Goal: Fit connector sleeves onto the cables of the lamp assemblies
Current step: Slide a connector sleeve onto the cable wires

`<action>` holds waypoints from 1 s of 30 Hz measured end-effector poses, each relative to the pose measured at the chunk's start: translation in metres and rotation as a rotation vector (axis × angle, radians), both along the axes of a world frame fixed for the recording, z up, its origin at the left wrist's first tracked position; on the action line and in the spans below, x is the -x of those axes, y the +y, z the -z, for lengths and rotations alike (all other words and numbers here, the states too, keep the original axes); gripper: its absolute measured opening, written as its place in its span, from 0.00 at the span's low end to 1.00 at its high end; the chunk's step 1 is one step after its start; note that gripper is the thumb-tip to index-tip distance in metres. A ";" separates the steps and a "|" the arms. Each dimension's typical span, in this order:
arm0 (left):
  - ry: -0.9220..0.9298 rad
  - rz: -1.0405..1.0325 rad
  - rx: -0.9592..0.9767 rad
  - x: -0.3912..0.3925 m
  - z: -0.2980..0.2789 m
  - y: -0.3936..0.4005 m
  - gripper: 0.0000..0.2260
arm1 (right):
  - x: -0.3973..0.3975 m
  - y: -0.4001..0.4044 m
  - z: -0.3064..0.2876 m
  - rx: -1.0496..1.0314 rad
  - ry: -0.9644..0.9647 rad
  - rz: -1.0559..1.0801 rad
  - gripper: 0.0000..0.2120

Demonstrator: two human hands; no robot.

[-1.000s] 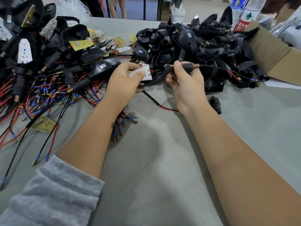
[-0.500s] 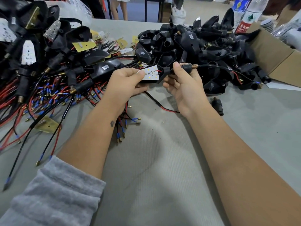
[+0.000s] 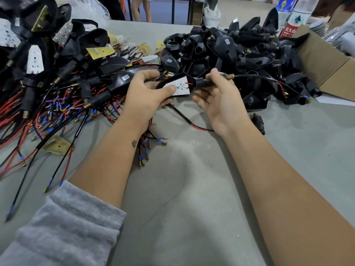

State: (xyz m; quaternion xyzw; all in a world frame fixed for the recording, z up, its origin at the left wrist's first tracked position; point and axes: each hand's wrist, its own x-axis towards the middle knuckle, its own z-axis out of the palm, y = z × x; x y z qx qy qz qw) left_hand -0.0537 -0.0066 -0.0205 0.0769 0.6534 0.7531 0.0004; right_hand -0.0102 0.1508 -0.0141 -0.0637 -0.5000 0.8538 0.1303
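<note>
Lamp assembly (image 3: 177, 85) held above the grey surface (image 3: 192, 189), housing with white LED board gripped in left hand (image 3: 148, 93), thumb pressed on the board. Right hand (image 3: 221, 100) pinches the black connector sleeve (image 3: 204, 82) just right of the housing, brass thread (image 3: 229, 76) poking past the fingertips, cable (image 3: 269, 78) trailing right. Sleeve looks nearly seated; next push it home against the housing, pull cable slack through.

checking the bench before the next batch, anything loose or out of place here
One black connector sleeve lies alone on the grey table, by the right hand's wrist, apart from the housing pile. A yellow circuit board sits loose under cables at left.
</note>
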 end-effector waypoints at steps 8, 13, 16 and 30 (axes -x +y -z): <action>-0.088 0.018 -0.189 0.000 -0.005 -0.008 0.06 | 0.001 0.000 0.002 -0.025 -0.046 0.047 0.21; -0.125 -0.049 -0.273 0.000 -0.007 -0.009 0.06 | 0.000 -0.003 -0.001 -0.060 -0.020 0.153 0.10; -0.112 -0.079 -0.275 0.001 -0.007 -0.009 0.06 | -0.001 -0.004 -0.003 -0.016 -0.004 0.159 0.09; -0.151 -0.124 -0.299 0.006 -0.004 -0.012 0.06 | -0.002 0.000 0.000 -0.021 0.092 0.323 0.01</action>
